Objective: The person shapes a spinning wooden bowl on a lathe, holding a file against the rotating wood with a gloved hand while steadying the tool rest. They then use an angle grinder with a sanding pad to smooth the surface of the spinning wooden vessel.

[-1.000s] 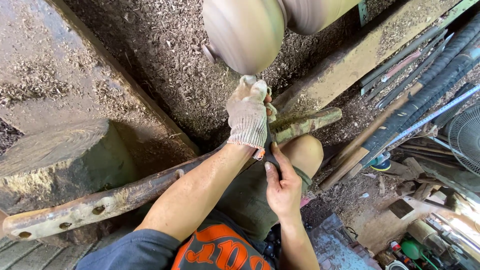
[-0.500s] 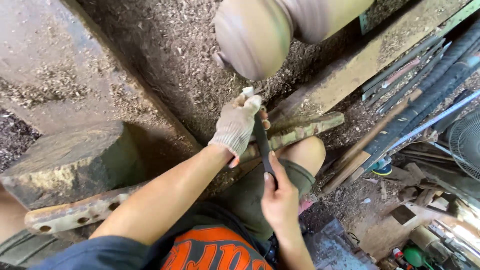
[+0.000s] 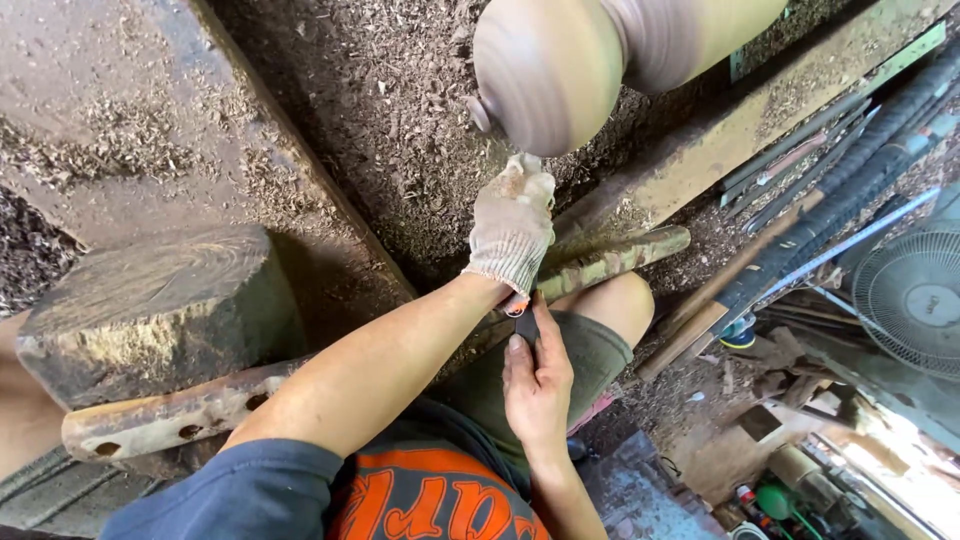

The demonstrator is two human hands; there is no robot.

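A rounded brown wooden piece (image 3: 560, 70) spins at the top, blurred by motion. My left hand (image 3: 512, 225), in a dirty white knit glove, is just below it, closed over the front of a dark turning tool (image 3: 527, 327). The glove hides the tool's tip. My bare right hand (image 3: 537, 385) grips the rear of the tool, close to my bent knee (image 3: 610, 300). The tool crosses a long rusty bar (image 3: 170, 420) with holes in it, which runs from the lower left to the right.
Wood shavings (image 3: 380, 120) cover the bed and the beam under the spinning piece. A heavy wooden block (image 3: 150, 300) sits at the left. Metal rods and pipes (image 3: 830, 130) lie at the right, beside a fan (image 3: 915, 300). Clutter fills the lower right floor.
The view has shifted a little. My gloved left hand dipped slightly, then rose back under the spinning wood. Both hands keep their grip on the tool.
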